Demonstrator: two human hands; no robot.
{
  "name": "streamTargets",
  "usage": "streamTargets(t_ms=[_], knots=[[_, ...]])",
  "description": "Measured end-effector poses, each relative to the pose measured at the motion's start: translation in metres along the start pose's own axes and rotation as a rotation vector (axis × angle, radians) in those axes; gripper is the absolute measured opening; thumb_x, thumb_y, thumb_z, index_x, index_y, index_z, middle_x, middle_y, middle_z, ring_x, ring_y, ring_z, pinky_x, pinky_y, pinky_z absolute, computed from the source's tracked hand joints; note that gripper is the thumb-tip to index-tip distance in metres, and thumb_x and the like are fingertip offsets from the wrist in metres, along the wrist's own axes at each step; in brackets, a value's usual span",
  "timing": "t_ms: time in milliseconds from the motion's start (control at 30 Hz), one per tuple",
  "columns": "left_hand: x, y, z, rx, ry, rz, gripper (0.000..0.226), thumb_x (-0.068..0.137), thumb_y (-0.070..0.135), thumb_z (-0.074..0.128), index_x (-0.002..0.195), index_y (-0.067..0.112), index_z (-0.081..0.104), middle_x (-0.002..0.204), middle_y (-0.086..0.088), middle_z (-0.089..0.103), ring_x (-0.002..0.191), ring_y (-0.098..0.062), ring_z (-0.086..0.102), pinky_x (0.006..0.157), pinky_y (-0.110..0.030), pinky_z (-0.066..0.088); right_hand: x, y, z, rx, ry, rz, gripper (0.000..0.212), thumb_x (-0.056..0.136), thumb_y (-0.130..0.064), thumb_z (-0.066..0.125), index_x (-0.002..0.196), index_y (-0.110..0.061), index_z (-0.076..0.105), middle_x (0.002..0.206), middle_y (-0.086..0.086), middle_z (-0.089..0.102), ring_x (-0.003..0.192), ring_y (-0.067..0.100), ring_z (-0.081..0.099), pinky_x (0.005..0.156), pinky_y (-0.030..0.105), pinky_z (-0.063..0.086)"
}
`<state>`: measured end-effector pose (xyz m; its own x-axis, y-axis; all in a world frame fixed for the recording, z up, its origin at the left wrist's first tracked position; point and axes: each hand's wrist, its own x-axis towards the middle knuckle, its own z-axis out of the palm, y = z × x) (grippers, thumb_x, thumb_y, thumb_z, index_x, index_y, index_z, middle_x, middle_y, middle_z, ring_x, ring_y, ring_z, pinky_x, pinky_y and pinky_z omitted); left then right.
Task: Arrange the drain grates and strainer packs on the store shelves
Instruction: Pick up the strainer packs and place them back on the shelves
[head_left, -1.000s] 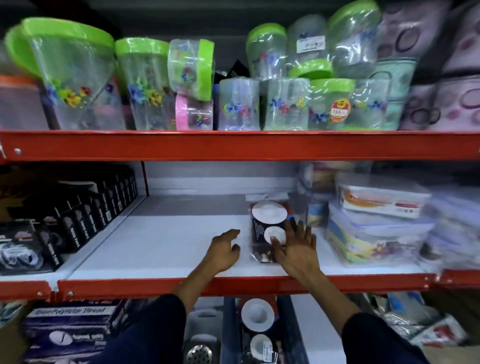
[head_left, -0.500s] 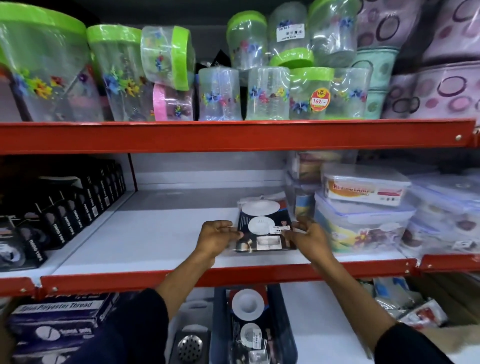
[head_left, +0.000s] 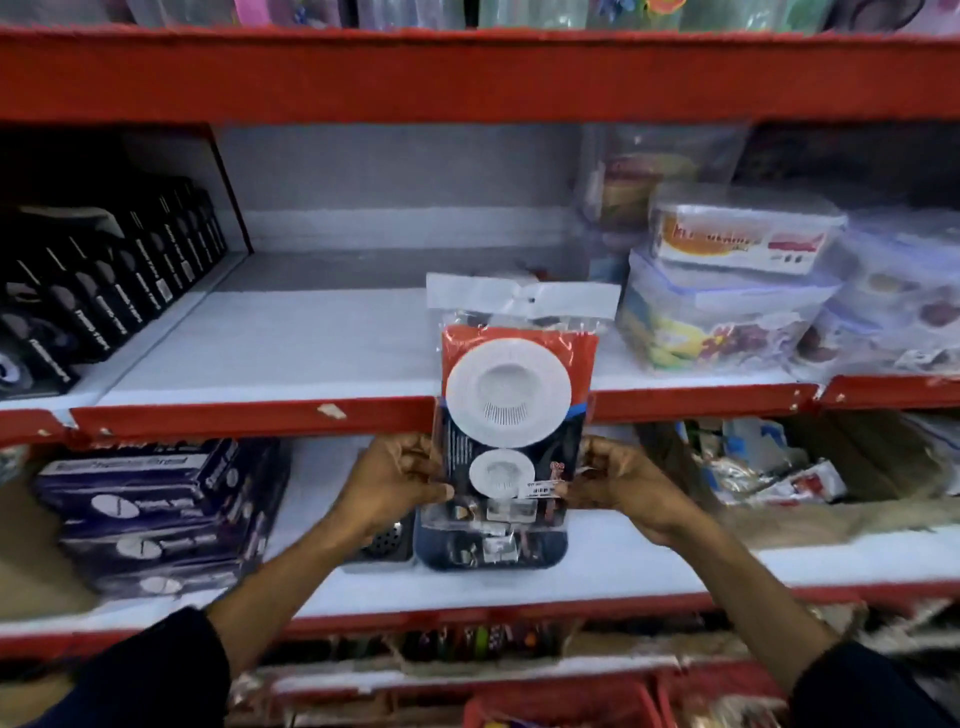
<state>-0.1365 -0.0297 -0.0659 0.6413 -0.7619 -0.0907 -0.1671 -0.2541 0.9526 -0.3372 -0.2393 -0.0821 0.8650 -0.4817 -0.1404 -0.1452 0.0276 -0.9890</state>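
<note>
Both hands: left hand (head_left: 397, 480) and right hand (head_left: 621, 483) each pinch a lower side edge of the strainer pack (head_left: 511, 415), likely to keep the limp plastic sleeve flat and facing out.
Pack position: held upright in the air before the red lip of the middle shelf (head_left: 260, 343), its white header above the lip, not resting on any board.
Pack contents: two white round strainers, large over small, on a red and dark card; a small price sticker sits low right, its print too blurred to read.
Below it: more packs stand in a dark tray (head_left: 488, 551) on the lower shelf, beside a perforated metal drain grate (head_left: 384, 540).
Left boxes: purple boxes (head_left: 156, 509) carry lettering too smeared to make out.
Far right: clear lidded containers (head_left: 727, 291) have an orange label, unreadable.
Judgement: bare shelf space left of the containers looks the likely spot.
</note>
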Motion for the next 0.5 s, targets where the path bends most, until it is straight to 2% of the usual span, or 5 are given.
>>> streamTargets(t_ms=[100,200,267,333,500], knots=[[-0.011,-0.036,0.014,0.013,-0.037,-0.058,0.030,0.062,-0.011,0.082,0.071,0.008,0.061,0.068,-0.018,0.063,0.062,-0.020,0.059,0.056,-0.024,0.053,-0.010,0.038,0.004,-0.016,-0.014,0.102,0.047,0.069,0.002,0.082,0.111,0.009,0.063,0.101,0.029,0.070,0.089,0.032,0.065,0.085,0.051,0.057],[-0.019,-0.072,0.026,-0.012,-0.068,-0.174,0.031,0.060,-0.012,0.083,0.072,0.007,0.062,0.065,-0.013,0.068,0.059,-0.019,0.063,0.056,-0.028,0.053,-0.018,0.074,0.008,-0.014,-0.026,0.217,0.048,0.064,-0.005,0.084,0.103,0.011,0.062,0.097,0.020,0.067,0.089,0.030,0.066,0.083,0.042,0.058],[-0.023,-0.095,0.035,-0.024,-0.083,-0.267,0.034,0.059,-0.015,0.082,0.072,0.009,0.061,0.057,-0.004,0.066,0.054,-0.015,0.061,0.054,-0.027,0.053,-0.021,0.096,0.011,0.005,-0.035,0.292,0.031,0.067,0.001,0.084,0.094,-0.003,0.068,0.097,0.013,0.069,0.090,0.027,0.067,0.085,0.042,0.057],[-0.028,-0.117,0.043,-0.030,-0.100,-0.362,0.036,0.058,-0.017,0.081,0.070,0.009,0.060,0.051,0.001,0.062,0.049,-0.012,0.059,0.053,-0.027,0.053,-0.023,0.116,0.014,0.018,-0.047,0.399,0.029,0.075,0.007,0.079,0.093,-0.012,0.068,0.097,0.006,0.070,0.087,0.023,0.070,0.082,0.040,0.060],[-0.033,-0.141,0.053,-0.074,-0.158,-0.581,0.039,0.054,-0.019,0.081,0.081,0.003,0.063,0.064,-0.015,0.072,0.051,-0.023,0.067,0.050,-0.029,0.053,-0.018,0.140,0.018,0.008,-0.019,0.567,0.036,0.076,0.014,0.073,0.104,-0.007,0.065,0.097,0.008,0.068,0.074,0.017,0.071,0.067,0.033,0.061]])
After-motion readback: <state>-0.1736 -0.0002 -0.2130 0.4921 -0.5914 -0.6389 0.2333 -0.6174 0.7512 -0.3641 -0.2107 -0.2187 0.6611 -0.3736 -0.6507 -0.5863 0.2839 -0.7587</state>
